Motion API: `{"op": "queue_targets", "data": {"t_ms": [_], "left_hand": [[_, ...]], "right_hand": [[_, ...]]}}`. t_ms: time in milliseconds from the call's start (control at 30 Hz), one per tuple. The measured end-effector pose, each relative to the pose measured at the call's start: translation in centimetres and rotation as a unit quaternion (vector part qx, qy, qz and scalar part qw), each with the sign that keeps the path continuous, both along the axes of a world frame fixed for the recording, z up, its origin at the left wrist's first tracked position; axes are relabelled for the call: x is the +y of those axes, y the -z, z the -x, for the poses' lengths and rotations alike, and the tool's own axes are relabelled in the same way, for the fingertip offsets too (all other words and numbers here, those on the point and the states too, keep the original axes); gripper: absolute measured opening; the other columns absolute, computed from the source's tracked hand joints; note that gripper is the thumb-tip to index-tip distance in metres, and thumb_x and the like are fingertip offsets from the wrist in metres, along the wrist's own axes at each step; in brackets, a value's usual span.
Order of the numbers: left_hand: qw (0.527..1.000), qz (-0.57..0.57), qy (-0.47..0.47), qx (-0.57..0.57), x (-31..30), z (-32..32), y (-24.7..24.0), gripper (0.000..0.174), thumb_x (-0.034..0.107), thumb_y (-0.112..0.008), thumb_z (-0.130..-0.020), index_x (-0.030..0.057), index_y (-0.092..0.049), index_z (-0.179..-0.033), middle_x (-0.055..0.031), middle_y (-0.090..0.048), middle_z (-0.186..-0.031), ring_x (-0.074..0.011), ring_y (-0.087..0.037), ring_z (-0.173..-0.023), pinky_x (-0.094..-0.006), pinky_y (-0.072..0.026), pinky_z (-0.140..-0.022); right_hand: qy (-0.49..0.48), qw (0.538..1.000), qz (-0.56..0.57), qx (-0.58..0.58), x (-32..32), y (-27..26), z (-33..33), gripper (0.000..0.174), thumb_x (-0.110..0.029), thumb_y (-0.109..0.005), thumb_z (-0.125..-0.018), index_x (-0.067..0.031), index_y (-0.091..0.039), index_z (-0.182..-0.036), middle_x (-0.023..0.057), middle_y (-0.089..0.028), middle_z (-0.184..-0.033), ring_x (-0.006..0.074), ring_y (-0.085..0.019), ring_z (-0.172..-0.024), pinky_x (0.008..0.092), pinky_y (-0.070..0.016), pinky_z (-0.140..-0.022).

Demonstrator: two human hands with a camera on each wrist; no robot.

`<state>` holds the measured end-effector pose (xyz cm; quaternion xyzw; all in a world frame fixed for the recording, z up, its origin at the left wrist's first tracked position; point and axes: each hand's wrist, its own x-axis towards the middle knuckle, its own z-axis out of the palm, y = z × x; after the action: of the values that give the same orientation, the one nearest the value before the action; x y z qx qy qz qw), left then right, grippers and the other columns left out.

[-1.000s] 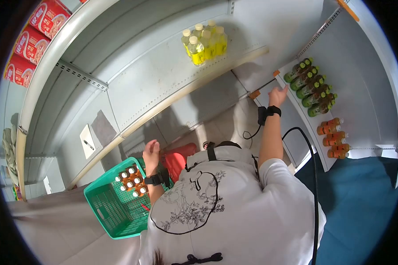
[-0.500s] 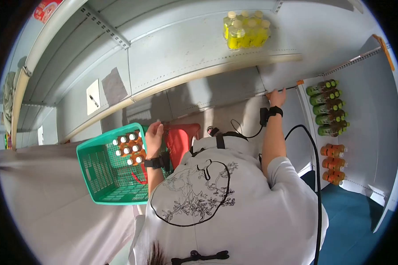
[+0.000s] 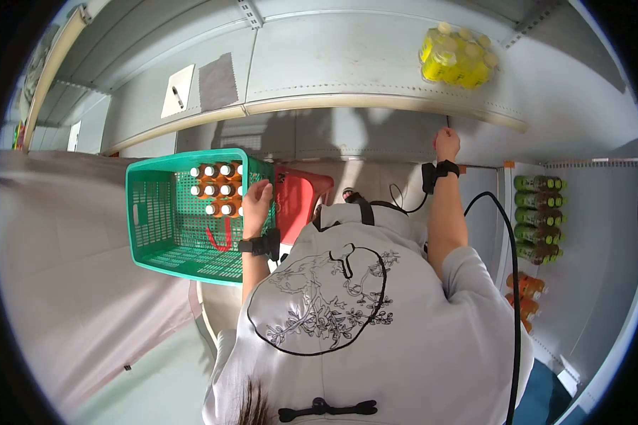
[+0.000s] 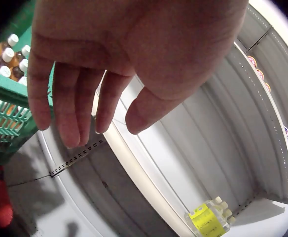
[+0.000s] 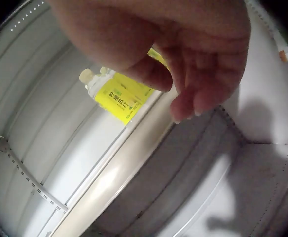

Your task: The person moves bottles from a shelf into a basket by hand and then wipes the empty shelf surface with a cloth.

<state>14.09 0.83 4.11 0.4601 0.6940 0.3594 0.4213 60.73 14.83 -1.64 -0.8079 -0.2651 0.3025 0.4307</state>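
Observation:
My left hand (image 3: 257, 208) hangs by the right rim of a green basket (image 3: 188, 273), its fingers loosely bent and holding nothing in the left wrist view (image 4: 99, 74). Orange-brown bottles with white caps (image 3: 210, 190) stand grouped inside the basket. In front of the shelf's front edge is my right hand (image 3: 447, 144), empty, with fingers loosely curled in the right wrist view (image 5: 183, 64). Several bottles with yellow labels (image 3: 458, 60) stand on the shelf beyond it; part of that group is hidden behind the hand in the right wrist view.
A notepad with a pen (image 3: 177, 91) and a grey cloth (image 3: 218, 83) lie on the shelf (image 3: 319, 57). A red stool (image 3: 298, 202) is beside the basket. Green-capped bottles (image 3: 539, 216) and orange bottles (image 3: 528, 287) are on the right shelf. A black cable (image 3: 507, 269) runs along the right arm.
The head view has turned, so the yellow-labelled bottles appear farther right and the side-shelf bottles lower. My right hand has moved from beside the right shelf to in front of the main shelf.

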Motion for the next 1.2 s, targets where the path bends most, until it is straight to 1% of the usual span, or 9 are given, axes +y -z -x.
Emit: {"op": "queue_targets", "data": {"t_ms": [100, 233, 333, 567, 700, 767, 967, 1033, 1200], "left_hand": [[0.999, -0.009, -0.029, -0.011, -0.5, -0.2, -0.1, 0.027, 0.018, -0.055, -0.085, -0.0019, -0.056, -0.103, -0.0059, -0.061, -0.083, -0.0100, -0.056, -0.071, -0.0229, -0.0456, -0.062], [0.998, -0.019, -0.050, -0.030, -0.6, -0.8, -0.8, 0.026, 0.017, -0.054, -0.085, -0.0029, -0.055, -0.102, -0.0047, -0.060, -0.077, -0.0080, -0.054, -0.065, -0.0221, -0.0447, -0.053], [0.998, 0.033, -0.048, -0.033, -0.6, -1.1, -2.1, 0.028, 0.019, -0.055, -0.085, -0.0005, -0.056, -0.105, -0.0065, -0.061, -0.088, -0.0117, -0.058, -0.075, -0.0237, -0.0456, -0.065], [0.996, 0.030, -0.078, -0.033, -0.7, -1.3, -2.7, 0.028, 0.019, -0.057, -0.083, -0.0009, -0.057, -0.103, -0.0058, -0.062, -0.084, -0.0108, -0.058, -0.073, -0.0233, -0.0459, -0.065], [0.996, 0.037, -0.081, 0.018, -1.1, -1.0, -1.9, 0.028, 0.018, -0.057, -0.083, -0.0024, -0.057, -0.103, -0.0058, -0.063, -0.081, -0.0093, -0.058, -0.071, -0.0233, -0.0469, -0.065], [0.993, -0.011, -0.111, 0.030, -1.7, -0.8, -0.3, 0.027, 0.020, -0.058, -0.081, -0.0012, -0.060, -0.097, -0.0096, -0.064, -0.074, -0.0136, -0.058, -0.065, -0.0274, -0.0461, -0.060], [0.987, -0.013, -0.155, 0.035, -4.9, -1.8, -0.4, 0.028, 0.025, -0.057, -0.080, 0.0019, -0.061, -0.095, -0.0142, -0.064, -0.081, -0.0230, -0.062, -0.074, -0.0322, -0.0475, -0.069], [0.979, -0.011, -0.175, 0.106, -6.2, -3.1, -2.6, 0.027, 0.025, -0.057, -0.079, 0.0027, -0.062, -0.093, -0.0157, -0.063, -0.083, -0.0271, -0.061, -0.076, -0.0349, -0.0474, -0.071], [0.957, 0.007, -0.277, 0.089, -9.5, -6.7, -4.5, 0.030, 0.026, -0.059, -0.079, 0.0011, -0.060, -0.097, -0.0147, -0.064, -0.085, -0.0252, -0.061, -0.078, -0.0338, -0.0476, -0.071]], "right_hand": [[-0.059, 0.997, 0.019, -0.052, 0.7, -0.7, 0.9, 0.027, -0.013, -0.048, -0.080, 0.0011, -0.058, -0.100, 0.0121, -0.062, -0.076, 0.0198, -0.060, -0.054, 0.0290, -0.0468, -0.051], [-0.049, 0.998, -0.022, 0.033, 1.4, -1.1, 1.8, 0.023, -0.014, -0.049, -0.081, 0.0011, -0.059, -0.096, 0.0104, -0.061, -0.074, 0.0173, -0.059, -0.054, 0.0282, -0.0462, -0.050], [-0.060, 0.997, -0.033, 0.031, 1.6, -0.5, 1.8, 0.023, -0.014, -0.049, -0.082, 0.0011, -0.059, -0.096, 0.0094, -0.060, -0.072, 0.0161, -0.058, -0.053, 0.0276, -0.0462, -0.050], [-0.058, 0.996, 0.004, 0.072, 1.7, -0.3, 1.6, 0.021, -0.017, -0.048, -0.084, -0.0038, -0.058, -0.098, 0.0084, -0.060, -0.075, 0.0149, -0.056, -0.051, 0.0263, -0.0461, -0.045], [-0.087, 0.993, -0.004, 0.078, 1.7, -1.7, 2.7, 0.023, -0.018, -0.050, -0.084, -0.0003, -0.058, -0.097, 0.0090, -0.061, -0.074, 0.0153, -0.056, -0.050, 0.0273, -0.0457, -0.044], [-0.112, 0.990, -0.001, 0.081, 2.2, -1.1, 2.9, 0.023, -0.018, -0.051, -0.084, -0.0005, -0.058, -0.097, 0.0088, -0.061, -0.074, 0.0151, -0.056, -0.050, 0.0268, -0.0455, -0.044], [-0.212, 0.971, 0.059, 0.098, 4.7, -2.1, 5.0, 0.024, -0.019, -0.053, -0.083, -0.0017, -0.057, -0.100, 0.0100, -0.062, -0.078, 0.0158, -0.057, -0.054, 0.0252, -0.0459, -0.048], [-0.256, 0.959, 0.054, 0.108, 5.2, -2.2, 5.8, 0.029, -0.023, -0.052, -0.083, -0.0016, -0.057, -0.102, 0.0120, -0.061, -0.086, 0.0173, -0.058, -0.062, 0.0255, -0.0463, -0.051], [-0.394, 0.906, 0.129, 0.088, 7.7, -2.8, 8.4, 0.032, -0.024, -0.047, -0.085, -0.0044, -0.055, -0.109, 0.0120, -0.060, -0.093, 0.0182, -0.057, -0.071, 0.0253, -0.0454, -0.059]]}}
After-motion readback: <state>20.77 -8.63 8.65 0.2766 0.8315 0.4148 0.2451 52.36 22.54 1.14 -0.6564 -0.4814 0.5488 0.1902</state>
